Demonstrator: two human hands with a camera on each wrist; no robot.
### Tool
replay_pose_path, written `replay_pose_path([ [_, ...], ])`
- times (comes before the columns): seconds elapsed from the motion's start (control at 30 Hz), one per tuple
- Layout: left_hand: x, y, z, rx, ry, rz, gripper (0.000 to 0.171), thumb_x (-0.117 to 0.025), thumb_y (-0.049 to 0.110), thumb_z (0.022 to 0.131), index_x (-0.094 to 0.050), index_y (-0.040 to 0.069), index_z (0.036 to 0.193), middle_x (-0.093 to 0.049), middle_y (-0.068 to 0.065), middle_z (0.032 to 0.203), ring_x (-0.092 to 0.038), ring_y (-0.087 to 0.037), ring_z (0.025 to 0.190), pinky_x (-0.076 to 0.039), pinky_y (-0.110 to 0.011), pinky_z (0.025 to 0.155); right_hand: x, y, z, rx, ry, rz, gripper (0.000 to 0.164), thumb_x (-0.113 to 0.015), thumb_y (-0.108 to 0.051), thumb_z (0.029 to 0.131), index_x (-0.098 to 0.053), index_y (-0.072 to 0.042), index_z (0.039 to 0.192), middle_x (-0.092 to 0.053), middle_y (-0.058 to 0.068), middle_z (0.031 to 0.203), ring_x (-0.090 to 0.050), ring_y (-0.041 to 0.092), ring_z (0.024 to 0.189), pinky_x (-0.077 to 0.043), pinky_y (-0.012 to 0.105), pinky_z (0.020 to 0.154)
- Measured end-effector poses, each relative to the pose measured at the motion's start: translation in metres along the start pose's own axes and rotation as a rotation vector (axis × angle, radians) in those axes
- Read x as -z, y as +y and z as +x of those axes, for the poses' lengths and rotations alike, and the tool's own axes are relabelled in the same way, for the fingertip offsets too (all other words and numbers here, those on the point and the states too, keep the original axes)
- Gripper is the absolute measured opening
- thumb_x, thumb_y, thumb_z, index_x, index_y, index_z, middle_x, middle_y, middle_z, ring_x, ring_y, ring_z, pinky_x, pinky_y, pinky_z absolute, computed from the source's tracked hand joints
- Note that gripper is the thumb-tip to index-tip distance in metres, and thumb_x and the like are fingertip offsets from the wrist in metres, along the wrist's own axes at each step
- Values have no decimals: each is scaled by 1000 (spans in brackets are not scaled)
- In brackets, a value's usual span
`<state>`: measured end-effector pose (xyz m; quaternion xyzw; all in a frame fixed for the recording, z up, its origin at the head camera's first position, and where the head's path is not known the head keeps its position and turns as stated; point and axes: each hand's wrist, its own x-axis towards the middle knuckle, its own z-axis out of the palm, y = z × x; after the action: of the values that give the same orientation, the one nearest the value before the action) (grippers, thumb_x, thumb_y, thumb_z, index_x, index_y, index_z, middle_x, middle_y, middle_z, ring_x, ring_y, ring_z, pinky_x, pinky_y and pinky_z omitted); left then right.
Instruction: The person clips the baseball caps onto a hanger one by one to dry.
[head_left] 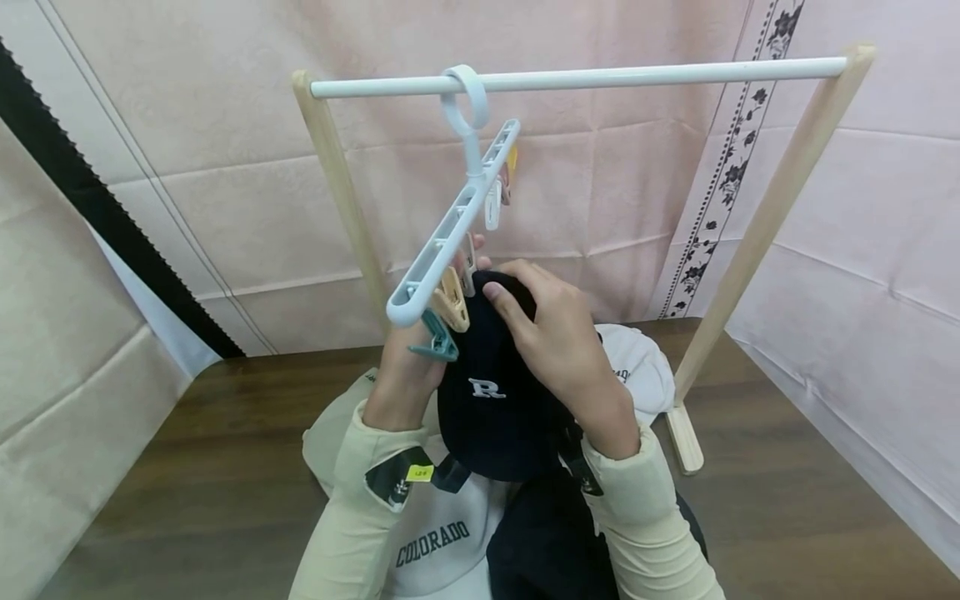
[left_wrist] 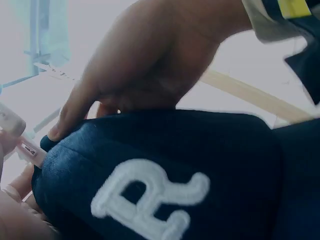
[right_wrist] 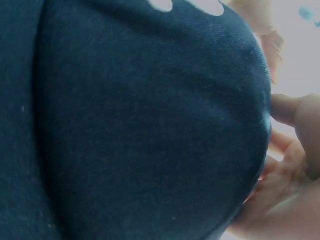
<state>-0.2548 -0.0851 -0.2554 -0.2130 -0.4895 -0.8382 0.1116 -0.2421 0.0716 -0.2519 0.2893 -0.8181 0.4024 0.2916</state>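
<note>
A black cap (head_left: 487, 358) with a white R hangs tilted below a pale blue clip hanger (head_left: 450, 237). My right hand (head_left: 558, 333) grips the crown's top, thumb on the near side. From behind the hanger, my left hand (head_left: 408, 367) holds the cap's edge; its fingers are mostly hidden in the head view. In the left wrist view, the left thumb (left_wrist: 56, 131) presses that edge beside a pale clip (left_wrist: 31, 150), whose tip meets the fabric. I cannot tell whether it clamps. A beige clip (head_left: 452, 300) and a teal clip (head_left: 438, 337) hang nearer me.
A white rod (head_left: 637, 77) on wooden posts (head_left: 772, 217) carries the hanger. On the brown table (head_left: 187, 483) lie a white COLORADO cap (head_left: 435, 533), a dark cap (head_left: 551, 542), a pale green cap (head_left: 330, 433) and another white cap (head_left: 641, 367). More clips (head_left: 492, 204) hang at the far end.
</note>
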Motion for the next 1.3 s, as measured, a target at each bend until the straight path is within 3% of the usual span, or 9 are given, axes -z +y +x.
replay_pose_path([
  [0.2,5,-5,-1,-64,8,240,38,-61,21,108,-63,1,140,-66,-14,139,-63,-18,122,-45,-35,111,3,2,2,-82,-89,-67,31,-65,-29,107,-68,-11,132,-72,6,127,-67,24,116,-52,47,98],
  [0.37,11,-9,-2,-103,-4,482,38,-63,21,107,-65,-1,137,-68,-14,138,-61,-19,130,-43,-38,116,6,6,3,-195,-267,-127,33,-62,-35,108,-62,-10,130,-69,9,116,-66,29,103,-52,49,89],
  [0.47,14,-9,0,-179,-10,684,34,-63,20,107,-68,-2,132,-70,-13,134,-62,-21,129,-45,-39,112,8,9,1,-207,-382,-141,36,-61,-37,108,-56,-12,134,-66,8,120,-65,27,108,-52,49,93],
  [0.6,16,-8,5,-293,37,802,34,-65,20,105,-70,-4,128,-72,-16,130,-63,-26,129,-44,-41,113,9,10,-4,-158,-533,-163,56,-63,-35,107,-44,-12,154,-64,11,138,-63,26,124,-50,50,106],
  [0.7,19,-9,7,-308,74,789,39,-65,23,105,-68,-2,135,-70,-15,136,-60,-23,135,-40,-39,118,9,10,-7,-149,-656,-206,50,-61,-33,108,-47,-10,150,-69,12,128,-66,26,118,-51,49,105],
  [0.8,23,-15,8,-282,99,792,47,-63,26,107,-59,3,147,-62,-9,148,-53,-18,142,-37,-36,121,8,11,-6,-144,-740,-256,32,-57,-29,110,-55,-11,137,-71,7,114,-68,24,110,-53,47,100],
  [0.93,25,-23,11,-274,125,853,51,-63,28,107,-54,6,152,-56,-9,154,-50,-18,144,-37,-38,120,5,11,-7,-133,-751,-312,18,-55,-23,111,-57,-10,123,-70,6,109,-69,26,110,-54,47,98],
  [1.17,22,-29,6,29,134,932,97,-67,53,100,-13,15,170,-21,-12,174,-28,-29,156,-25,-52,126,1,12,-14,-27,-721,-337,30,-58,-15,109,-48,-6,136,-69,11,114,-68,28,111,-55,47,96],
  [1.3,21,-28,3,130,124,980,113,-72,64,93,-5,15,170,-16,-12,175,-25,-30,158,-25,-57,126,-1,9,-16,55,-712,-413,29,-62,-14,107,-54,-2,132,-66,9,106,-69,27,102,-57,43,89],
])
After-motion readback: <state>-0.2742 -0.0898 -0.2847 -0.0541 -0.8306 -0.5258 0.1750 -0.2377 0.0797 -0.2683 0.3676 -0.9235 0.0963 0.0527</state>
